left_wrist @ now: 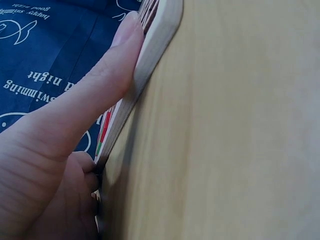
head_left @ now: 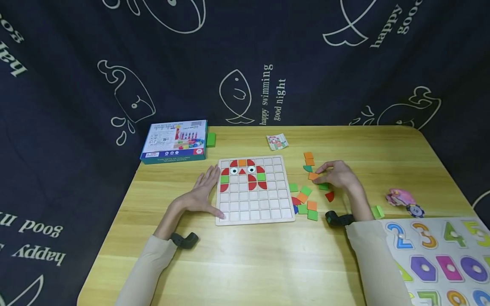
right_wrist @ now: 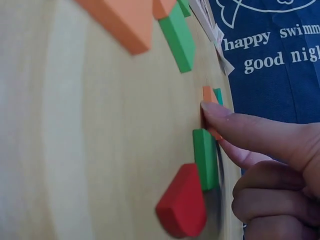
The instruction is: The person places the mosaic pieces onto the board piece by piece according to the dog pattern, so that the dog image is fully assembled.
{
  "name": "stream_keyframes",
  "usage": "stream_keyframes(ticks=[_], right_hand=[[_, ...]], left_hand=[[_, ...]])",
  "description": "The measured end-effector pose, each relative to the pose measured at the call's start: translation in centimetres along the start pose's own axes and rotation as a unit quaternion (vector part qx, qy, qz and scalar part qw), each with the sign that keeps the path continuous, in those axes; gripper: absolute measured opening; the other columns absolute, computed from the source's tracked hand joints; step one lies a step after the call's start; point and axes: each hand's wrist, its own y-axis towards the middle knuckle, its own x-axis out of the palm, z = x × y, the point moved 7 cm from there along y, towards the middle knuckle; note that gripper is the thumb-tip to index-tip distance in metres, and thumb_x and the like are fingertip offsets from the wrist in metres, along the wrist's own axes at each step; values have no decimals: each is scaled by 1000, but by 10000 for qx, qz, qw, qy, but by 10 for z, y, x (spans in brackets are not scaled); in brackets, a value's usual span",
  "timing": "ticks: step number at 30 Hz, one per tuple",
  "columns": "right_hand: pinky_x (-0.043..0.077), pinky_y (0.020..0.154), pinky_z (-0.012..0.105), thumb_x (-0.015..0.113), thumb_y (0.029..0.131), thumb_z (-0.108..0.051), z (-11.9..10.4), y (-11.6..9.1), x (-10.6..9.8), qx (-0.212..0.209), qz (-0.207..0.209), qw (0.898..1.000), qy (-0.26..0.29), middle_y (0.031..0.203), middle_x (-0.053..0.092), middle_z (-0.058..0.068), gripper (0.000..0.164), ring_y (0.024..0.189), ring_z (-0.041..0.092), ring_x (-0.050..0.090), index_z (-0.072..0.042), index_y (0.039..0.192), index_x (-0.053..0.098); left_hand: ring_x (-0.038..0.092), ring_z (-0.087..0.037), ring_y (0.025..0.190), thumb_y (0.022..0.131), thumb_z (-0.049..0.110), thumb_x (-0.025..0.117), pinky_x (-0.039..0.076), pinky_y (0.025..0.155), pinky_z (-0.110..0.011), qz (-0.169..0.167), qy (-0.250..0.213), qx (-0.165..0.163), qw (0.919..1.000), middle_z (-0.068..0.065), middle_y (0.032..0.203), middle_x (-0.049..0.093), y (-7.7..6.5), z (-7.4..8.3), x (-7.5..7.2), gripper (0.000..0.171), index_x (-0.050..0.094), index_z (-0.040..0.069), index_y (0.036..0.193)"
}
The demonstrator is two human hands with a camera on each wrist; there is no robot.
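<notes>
A white grid board (head_left: 264, 208) lies mid-table, with red, green and orange tiles filling its upper left squares. My left hand (head_left: 202, 192) lies flat with straight fingers at the board's left edge. In the left wrist view its thumb (left_wrist: 100, 90) presses against the board's wooden side (left_wrist: 150, 55). My right hand (head_left: 326, 175) is over the loose tiles to the right of the board and pinches an orange tile (head_left: 313, 175) that sits on the table. In the right wrist view, a fingertip (right_wrist: 215, 109) touches that orange tile (right_wrist: 208, 94), with a green tile (right_wrist: 205, 157) and a red piece (right_wrist: 182, 207) beside it.
More orange, green, red and blue tiles (head_left: 306, 199) are scattered right of the board. A blue box (head_left: 174, 142) and a green block (head_left: 211, 139) sit at the back left, a pattern card (head_left: 277, 141) behind the board. A pink toy (head_left: 402, 197) and a number puzzle (head_left: 440, 255) occupy the right.
</notes>
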Motion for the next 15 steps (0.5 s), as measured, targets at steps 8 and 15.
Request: stream_keyframes(ticks=[8, 15], right_hand=[[36, 53, 27, 70, 88, -29, -16, -1, 4, -771, -90, 9954, -561, 65, 45, -1, 34, 60, 16, 40, -2, 109, 63], [32, 47, 24, 70, 89, -27, -74, -16, 34, -1412, -212, 9883, -529, 55, 40, -1, 32, 48, 15, 36, -4, 111, 65]], left_hand=[[-20, -26, 150, 55, 65, 83, -9, 123, -51, -17, 11, -50, 10000, -4, 163, -19, 0, -1, -1, 147, -11, 13, 155], [-20, -26, 150, 55, 67, 82, -8, 123, -53, -38, 19, -48, 10000, -5, 163, -19, 1, 0, -1, 147, -11, 13, 155]])
